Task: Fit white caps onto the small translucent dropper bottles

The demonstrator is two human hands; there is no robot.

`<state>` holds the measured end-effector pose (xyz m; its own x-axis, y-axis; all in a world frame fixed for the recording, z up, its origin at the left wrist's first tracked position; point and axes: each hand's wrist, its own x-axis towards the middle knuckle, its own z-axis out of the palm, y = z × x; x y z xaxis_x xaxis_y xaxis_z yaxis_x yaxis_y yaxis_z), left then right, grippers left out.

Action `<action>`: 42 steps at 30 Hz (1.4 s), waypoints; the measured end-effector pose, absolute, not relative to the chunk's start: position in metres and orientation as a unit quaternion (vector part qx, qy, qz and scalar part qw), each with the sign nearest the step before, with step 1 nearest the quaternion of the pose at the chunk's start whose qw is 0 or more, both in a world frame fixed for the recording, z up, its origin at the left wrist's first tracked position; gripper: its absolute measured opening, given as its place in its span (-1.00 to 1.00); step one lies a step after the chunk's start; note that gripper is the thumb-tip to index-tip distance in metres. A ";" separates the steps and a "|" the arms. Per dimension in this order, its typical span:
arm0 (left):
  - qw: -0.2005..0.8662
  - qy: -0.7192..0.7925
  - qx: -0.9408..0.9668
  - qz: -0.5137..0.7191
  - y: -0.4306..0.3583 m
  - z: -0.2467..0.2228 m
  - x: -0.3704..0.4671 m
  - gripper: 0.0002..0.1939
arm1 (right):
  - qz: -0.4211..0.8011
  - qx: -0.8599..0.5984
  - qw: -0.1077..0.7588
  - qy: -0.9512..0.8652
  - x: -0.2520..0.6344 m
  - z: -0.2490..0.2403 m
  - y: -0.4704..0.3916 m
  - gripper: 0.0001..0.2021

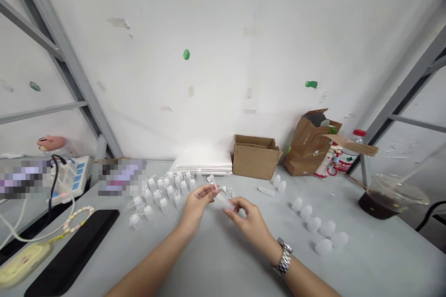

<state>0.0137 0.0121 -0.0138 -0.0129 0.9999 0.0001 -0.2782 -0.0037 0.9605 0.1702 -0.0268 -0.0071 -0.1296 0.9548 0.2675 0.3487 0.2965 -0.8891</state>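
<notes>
Over the middle of the grey table, my right hand [244, 213] grips a small translucent plastic bottle [226, 202] by its lower end, tilted. My left hand [202, 199] pinches the small cap [216, 191] at the bottle's upper end; whether the cap is seated I cannot tell. Just behind the fingers lie some loose small caps [228, 190]. Several capped little bottles [170, 191] stand in a group to the left of my left hand. Right of my hands one bottle [266, 191] lies on its side, and several without caps [314, 224] stand beyond it.
A cardboard box [256, 158] and a stack of white packets [205, 162] sit against the wall. To the right are a brown paper bag [306, 146] and a cup of dark drink [383, 199]. A black slab [75, 250] and a power strip [75, 178] lie left.
</notes>
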 end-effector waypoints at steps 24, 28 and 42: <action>0.603 0.387 0.434 0.545 0.007 -0.003 0.014 -0.72 | 0.670 -0.361 0.437 -0.479 0.167 -0.006 -0.022 -0.62; 0.598 0.393 0.424 0.555 0.004 -0.003 0.016 -0.76 | 0.644 -0.375 0.443 -0.498 0.166 -0.010 -0.021 -0.61; 0.583 0.409 0.399 0.578 0.002 -0.008 0.018 -0.77 | 0.060 -0.437 0.440 -0.782 0.168 -0.025 -0.030 -0.85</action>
